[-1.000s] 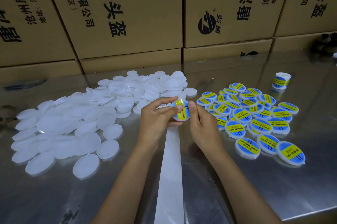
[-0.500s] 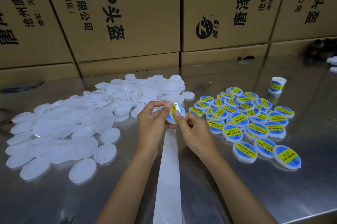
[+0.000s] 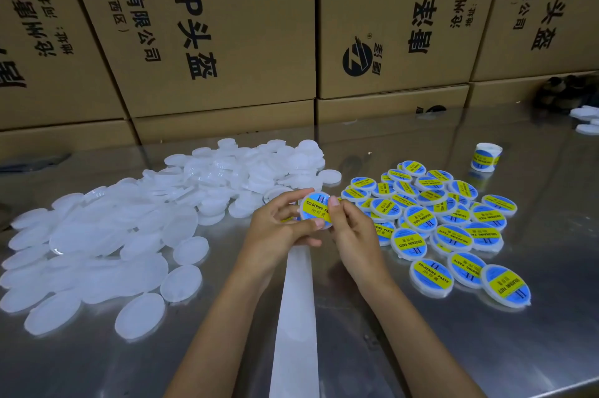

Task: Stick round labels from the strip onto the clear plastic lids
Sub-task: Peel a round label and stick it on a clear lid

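Observation:
Both hands meet over the middle of the steel table. My left hand (image 3: 278, 229) grips a clear lid (image 3: 315, 209) by its rim, and a blue and yellow round label now faces me on it. My right hand (image 3: 351, 229) presses its thumb on the label's right edge, fingers curled behind the lid. The white backing strip (image 3: 296, 316) runs from under my hands toward me. A heap of bare clear lids (image 3: 129, 222) lies to the left. Several labelled lids (image 3: 447, 222) lie in a pile to the right.
A small roll of labels (image 3: 486, 157) stands at the back right. Stacked cardboard boxes (image 3: 210, 28) wall off the far edge of the table (image 3: 486, 349). A few more white lids (image 3: 586, 120) lie at the far right edge.
The lid has turned its labelled face flat toward me, and my right thumb has moved onto the label's right edge. Both hands have stayed over the strip.

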{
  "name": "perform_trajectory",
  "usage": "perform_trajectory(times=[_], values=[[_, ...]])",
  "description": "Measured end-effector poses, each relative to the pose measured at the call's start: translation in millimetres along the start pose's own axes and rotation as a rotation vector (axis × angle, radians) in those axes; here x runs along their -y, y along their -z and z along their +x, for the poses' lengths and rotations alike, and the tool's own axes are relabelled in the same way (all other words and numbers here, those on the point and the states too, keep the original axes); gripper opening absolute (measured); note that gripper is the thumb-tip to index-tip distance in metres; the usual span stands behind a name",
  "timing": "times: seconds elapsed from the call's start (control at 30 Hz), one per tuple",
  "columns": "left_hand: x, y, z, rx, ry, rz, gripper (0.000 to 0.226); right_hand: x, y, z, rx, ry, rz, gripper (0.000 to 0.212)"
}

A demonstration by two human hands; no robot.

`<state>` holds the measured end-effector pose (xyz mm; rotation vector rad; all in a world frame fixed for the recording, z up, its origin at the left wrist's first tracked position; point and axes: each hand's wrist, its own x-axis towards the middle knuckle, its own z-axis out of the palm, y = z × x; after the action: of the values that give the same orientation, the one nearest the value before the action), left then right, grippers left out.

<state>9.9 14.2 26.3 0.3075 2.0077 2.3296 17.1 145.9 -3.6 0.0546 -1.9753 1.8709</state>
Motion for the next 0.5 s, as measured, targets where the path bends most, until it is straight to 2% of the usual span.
perform_trajectory(times=[0.17,0.33,0.5], values=[[1.2,-0.5,0.1,-0.094,-0.007,-0.005,0.03,-1.6,-1.8,0.0,0.041,0.015,0.005,0.042],[1.5,0.0,0.9,-0.158,-0.016,-0.037,0.02,-6.4,-3.7,-1.6,0.074,0.05,-0.108,0.049],[3.4,-0.3,1.3,-0.245,-0.026,-0.039,0.02,-8.7,-5.6,-3.5,0.11,0.081,-0.218,0.047]])
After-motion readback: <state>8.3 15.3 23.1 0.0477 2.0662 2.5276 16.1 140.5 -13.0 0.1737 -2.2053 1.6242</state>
